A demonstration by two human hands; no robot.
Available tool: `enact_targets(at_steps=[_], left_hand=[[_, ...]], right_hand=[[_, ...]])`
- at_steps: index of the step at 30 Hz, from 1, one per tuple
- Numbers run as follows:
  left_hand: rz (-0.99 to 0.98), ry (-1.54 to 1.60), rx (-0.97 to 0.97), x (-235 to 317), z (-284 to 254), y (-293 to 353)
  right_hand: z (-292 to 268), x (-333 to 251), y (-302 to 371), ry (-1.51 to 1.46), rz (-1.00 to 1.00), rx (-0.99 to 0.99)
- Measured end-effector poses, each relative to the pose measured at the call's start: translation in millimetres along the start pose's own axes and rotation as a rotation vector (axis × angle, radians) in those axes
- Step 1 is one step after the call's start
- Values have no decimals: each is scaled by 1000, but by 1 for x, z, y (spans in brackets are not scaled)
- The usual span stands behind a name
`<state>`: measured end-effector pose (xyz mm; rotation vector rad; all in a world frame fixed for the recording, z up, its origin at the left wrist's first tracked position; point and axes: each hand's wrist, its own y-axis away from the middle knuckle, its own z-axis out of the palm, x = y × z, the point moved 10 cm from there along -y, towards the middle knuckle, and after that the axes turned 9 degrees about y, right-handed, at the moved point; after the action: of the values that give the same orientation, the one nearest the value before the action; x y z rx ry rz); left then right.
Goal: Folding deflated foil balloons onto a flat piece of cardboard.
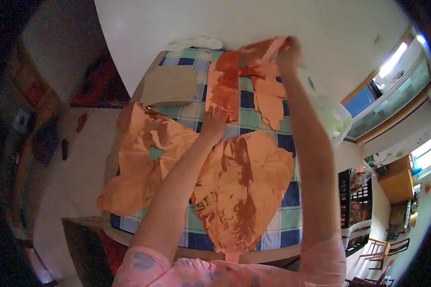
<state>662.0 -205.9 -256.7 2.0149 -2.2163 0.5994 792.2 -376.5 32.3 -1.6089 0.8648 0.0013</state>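
Toward the far side of the table lies a flat, uninflated foil balloon [225, 76], shiny copper-coloured, with two long legs. At the lower end of its left leg, the fingers of my left hand [214, 123] are closed on the foil. My right hand [289, 53] grips the balloon's far right part and lifts it; motion blurs the fingers. Beneath my left forearm a second flat foil balloon [151, 138] spreads out, partly hidden. Nearest to me is a rounded, tapering foil balloon [246, 184], its narrow tail pointing at my chest.
A plaid cloth [287, 225] in blue, green and white covers the table. A beige flat packet [170, 85] lies at the far left. Beyond the right edge are a pale translucent bag [334, 117] and a black crate [361, 210]. A white wall [201, 21] borders the far side.
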Motion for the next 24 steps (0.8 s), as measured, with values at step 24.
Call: enact_targets(at_steps=[24], left_hand=[[467,862,763,148,-355,82]], right_hand=[[-185,-248,6,16,-294,-595]])
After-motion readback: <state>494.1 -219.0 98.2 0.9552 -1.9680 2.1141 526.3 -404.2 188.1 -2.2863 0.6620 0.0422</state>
